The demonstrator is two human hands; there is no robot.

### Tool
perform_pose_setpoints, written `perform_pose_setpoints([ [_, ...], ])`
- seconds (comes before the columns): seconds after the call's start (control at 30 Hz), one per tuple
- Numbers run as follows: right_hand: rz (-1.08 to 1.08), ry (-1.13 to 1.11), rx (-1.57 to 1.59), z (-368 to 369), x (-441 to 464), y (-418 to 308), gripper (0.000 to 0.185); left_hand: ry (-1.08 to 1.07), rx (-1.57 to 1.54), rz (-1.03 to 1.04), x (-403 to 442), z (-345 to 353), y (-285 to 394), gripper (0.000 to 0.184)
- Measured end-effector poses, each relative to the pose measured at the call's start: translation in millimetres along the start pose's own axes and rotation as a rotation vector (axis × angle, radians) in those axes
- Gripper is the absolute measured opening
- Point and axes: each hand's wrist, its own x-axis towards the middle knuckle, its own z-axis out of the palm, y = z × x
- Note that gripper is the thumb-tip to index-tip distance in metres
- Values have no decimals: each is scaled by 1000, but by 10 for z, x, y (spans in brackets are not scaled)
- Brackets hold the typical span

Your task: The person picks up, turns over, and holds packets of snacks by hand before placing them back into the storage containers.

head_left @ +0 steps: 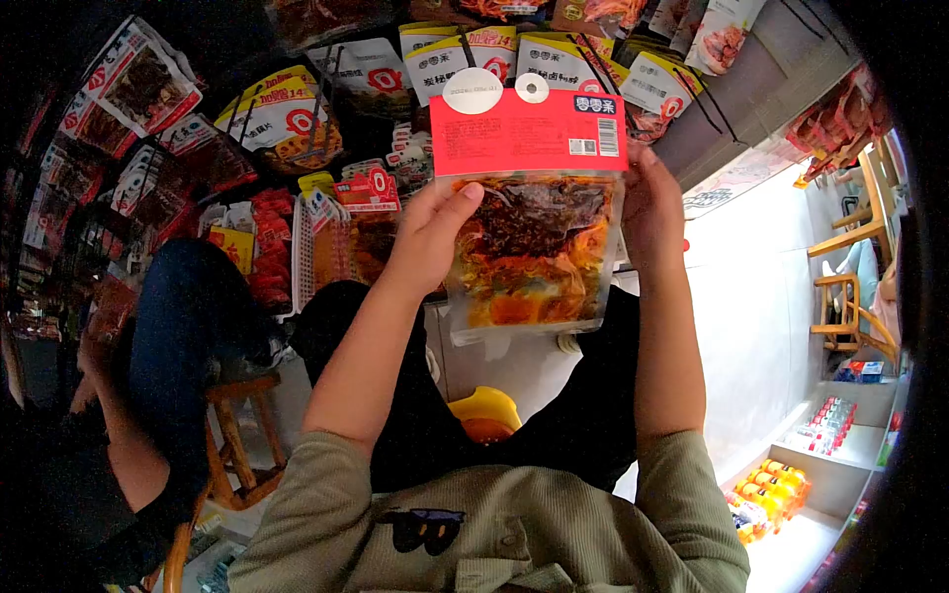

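A clear food packet (534,252) with a red header card (524,136) hangs upright between my hands, its printed back and barcode facing me. My left hand (432,232) grips its left edge just below the card, thumb on the front. At the upper right edge of the packet is my right hand (652,203), its fingers closed and partly hidden behind the card. Dark and orange food in oil shows through the clear film. Beyond the card, several yellow and white packets (435,64) hang on the rack.
A white basket (303,259) with red packets stands left of my hands. Further left, a co-worker's arm (129,445) and knee are near a wooden stool (237,435). Between my legs is a yellow bowl (486,407). Orange bottles (771,489) sit at the lower right.
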Motion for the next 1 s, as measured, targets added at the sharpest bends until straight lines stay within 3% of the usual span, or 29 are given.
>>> perform_pose_setpoints([
  [0.1, 13, -94, 37, 178, -47, 69, 24, -61, -62, 43, -6, -34, 32, 32],
  [0.17, 33, -123, 49, 271, -94, 64, 26, -10, -4, -45, -37, -28, 54, 28],
  [0.43, 9, -166, -43, 492, -45, 189, 28, 89, -7, 63, -53, -233, 88, 29],
  [0.53, 12, -176, -47, 551, -38, 232, 29, 145, -62, -35, -78, -265, 152, 28],
  [0.6, 23, -191, -39, 564, -39, 248, 29, 162, -15, 104, -81, -245, 134, 26],
  [1.0, 37, -193, -8, 616, -36, 271, 28, 167, 122, 116, -49, -318, 81, 25],
])
